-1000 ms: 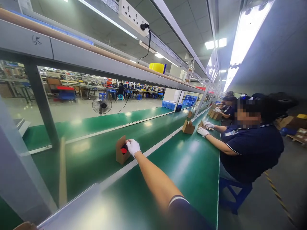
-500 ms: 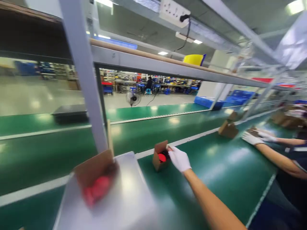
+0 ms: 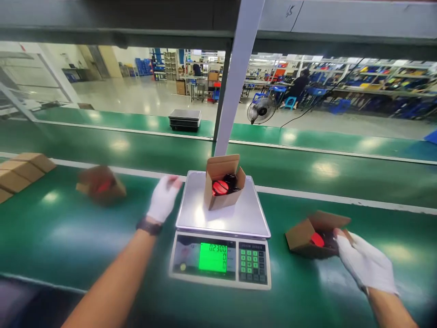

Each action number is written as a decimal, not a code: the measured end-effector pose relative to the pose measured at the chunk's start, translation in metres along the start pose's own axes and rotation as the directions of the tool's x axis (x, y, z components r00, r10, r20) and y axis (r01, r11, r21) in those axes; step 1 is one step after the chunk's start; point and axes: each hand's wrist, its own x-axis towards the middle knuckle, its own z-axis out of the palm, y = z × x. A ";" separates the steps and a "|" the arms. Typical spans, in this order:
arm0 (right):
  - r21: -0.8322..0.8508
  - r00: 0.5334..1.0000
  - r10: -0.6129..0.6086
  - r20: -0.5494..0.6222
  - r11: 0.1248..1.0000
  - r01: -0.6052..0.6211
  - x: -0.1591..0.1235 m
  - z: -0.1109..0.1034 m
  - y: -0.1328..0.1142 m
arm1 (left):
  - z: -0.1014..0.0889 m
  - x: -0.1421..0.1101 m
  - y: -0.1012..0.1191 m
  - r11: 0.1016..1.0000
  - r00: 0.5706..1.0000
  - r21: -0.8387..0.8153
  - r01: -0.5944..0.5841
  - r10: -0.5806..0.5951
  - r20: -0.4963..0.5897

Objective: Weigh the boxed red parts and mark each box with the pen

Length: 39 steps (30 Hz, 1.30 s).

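My right hand point(image 3: 367, 262), in a white glove with bare fingertips, grips the edge of an open cardboard box point(image 3: 300, 236) right of the scale. Something round and red and something dark lie in that box. My left hand point(image 3: 163, 199), also gloved and slightly blurred, hovers by the scale's left edge, its fingers a little apart and nothing seen in them. On the scale's metal plate point(image 3: 191, 214) stands another open cardboard box point(image 3: 221, 200) with a red round thing and black items inside. The green display point(image 3: 213, 257) reads 0.2300. A blurred open box point(image 3: 102, 184) lies left of my left hand.
Several closed cardboard boxes point(image 3: 25, 171) sit in a row at the far left of the green belt point(image 3: 61, 232). A grey upright post point(image 3: 235, 86) rises behind the scale. Beyond it are a second scale point(image 3: 185, 119) and a fan point(image 3: 262, 109).
My view has swung left, bringing the whole scale and my left hand into sight. My right hand has brought its box closer to the scale. A box now stands sharply visible on the plate.
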 end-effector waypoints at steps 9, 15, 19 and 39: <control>-0.078 0.914 -0.389 -0.119 0.921 0.382 0.022 -0.031 -0.170 | 0.030 -0.038 0.085 0.991 0.871 -0.116 -0.061 0.110 0.479; 0.075 0.771 -0.527 -0.357 0.807 0.586 -0.001 -0.012 -0.234 | -0.003 -0.063 0.086 0.994 0.888 -0.070 -0.082 0.105 0.448; 0.612 0.763 -0.459 -0.455 0.462 0.642 -0.065 -0.025 -0.261 | -0.006 -0.067 0.092 0.978 0.972 0.162 -0.134 0.098 0.214; 0.619 0.594 -0.785 0.176 0.557 0.553 -0.128 -0.021 -0.328 | 0.006 -0.058 0.077 0.944 0.941 -0.315 0.101 0.013 0.339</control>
